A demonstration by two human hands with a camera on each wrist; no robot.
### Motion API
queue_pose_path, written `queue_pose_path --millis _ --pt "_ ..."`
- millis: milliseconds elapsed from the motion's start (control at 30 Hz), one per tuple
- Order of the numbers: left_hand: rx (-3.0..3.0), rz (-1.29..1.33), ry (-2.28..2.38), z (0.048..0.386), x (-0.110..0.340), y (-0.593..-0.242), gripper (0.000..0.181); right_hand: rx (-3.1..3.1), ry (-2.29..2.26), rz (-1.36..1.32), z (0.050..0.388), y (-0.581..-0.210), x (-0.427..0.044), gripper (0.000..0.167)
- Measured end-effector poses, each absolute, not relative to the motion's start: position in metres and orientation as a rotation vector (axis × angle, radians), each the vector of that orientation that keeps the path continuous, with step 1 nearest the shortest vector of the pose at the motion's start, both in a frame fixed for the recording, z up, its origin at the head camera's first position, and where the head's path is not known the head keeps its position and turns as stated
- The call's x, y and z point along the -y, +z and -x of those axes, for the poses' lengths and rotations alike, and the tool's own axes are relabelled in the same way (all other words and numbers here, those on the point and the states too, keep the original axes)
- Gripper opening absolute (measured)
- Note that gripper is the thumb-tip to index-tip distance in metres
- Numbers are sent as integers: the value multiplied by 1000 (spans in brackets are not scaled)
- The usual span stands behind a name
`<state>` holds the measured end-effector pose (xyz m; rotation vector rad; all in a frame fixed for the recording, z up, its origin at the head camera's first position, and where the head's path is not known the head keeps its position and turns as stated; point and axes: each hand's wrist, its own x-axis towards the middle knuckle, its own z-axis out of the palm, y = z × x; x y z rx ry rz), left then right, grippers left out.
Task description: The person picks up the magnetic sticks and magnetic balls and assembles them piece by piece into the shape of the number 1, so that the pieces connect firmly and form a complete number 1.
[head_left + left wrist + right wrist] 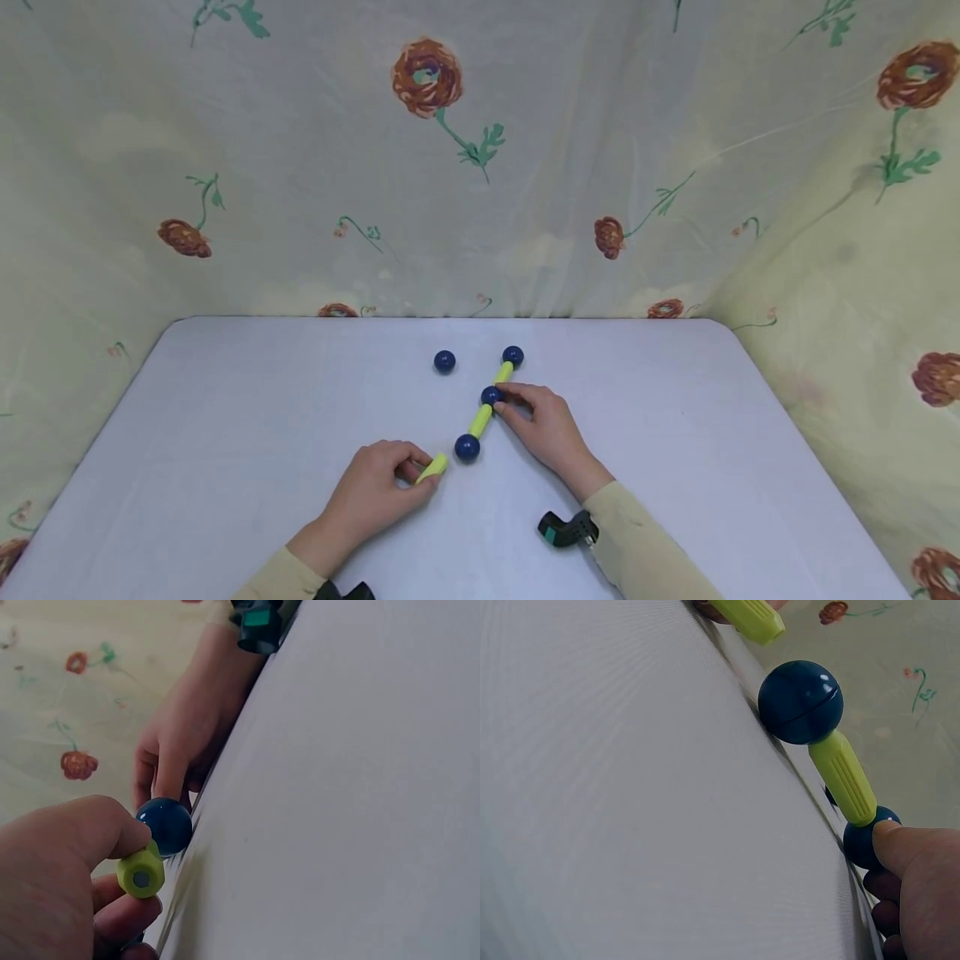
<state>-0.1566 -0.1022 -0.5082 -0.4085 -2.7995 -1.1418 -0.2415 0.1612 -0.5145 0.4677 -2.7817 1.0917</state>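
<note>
On white table [262,400] before floral cloth [540,250], with forearms [648,537] angled forward and inward: gripping loose yellow-green rod [433,467] in curled left hand [375,490], just beside near ball [467,449] of ball-and-rod chain [480,422]. Pinching middle ball [490,395] between thumb and fingers of right hand [551,429].

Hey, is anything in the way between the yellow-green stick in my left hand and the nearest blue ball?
Nothing visible: only a small open gap separates the yellow-green stick in your left hand from the nearest blue ball. The loose blue ball lies farther back, off that path.
</note>
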Motion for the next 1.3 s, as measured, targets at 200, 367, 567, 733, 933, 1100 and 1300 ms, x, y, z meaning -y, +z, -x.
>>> queue_pose_path --millis 200,367,567,733,933,1100,1300 --pt "2817 422 -1126 155 98 -505 14 2759 1084 -496 242 -515 -163 30" --pt "2825 418 -1093 155 93 -506 15 2741 1078 -503 243 -517 -164 30" --pt "2820 414 -1074 153 88 -507 16 2747 1083 -490 243 -517 -165 30" --pt "2830 408 -1079 152 83 -507 16 2749 1081 -485 240 -516 -165 30" --pt "2856 388 -1058 154 80 -508 16 2750 1077 -494 242 -517 -165 31" --pt "2871 360 -1025 154 79 -509 16 2751 1097 -489 242 -518 -162 31" --pt "2847 356 -1019 154 79 -510 14 2762 1092 -472 241 -517 -161 30"
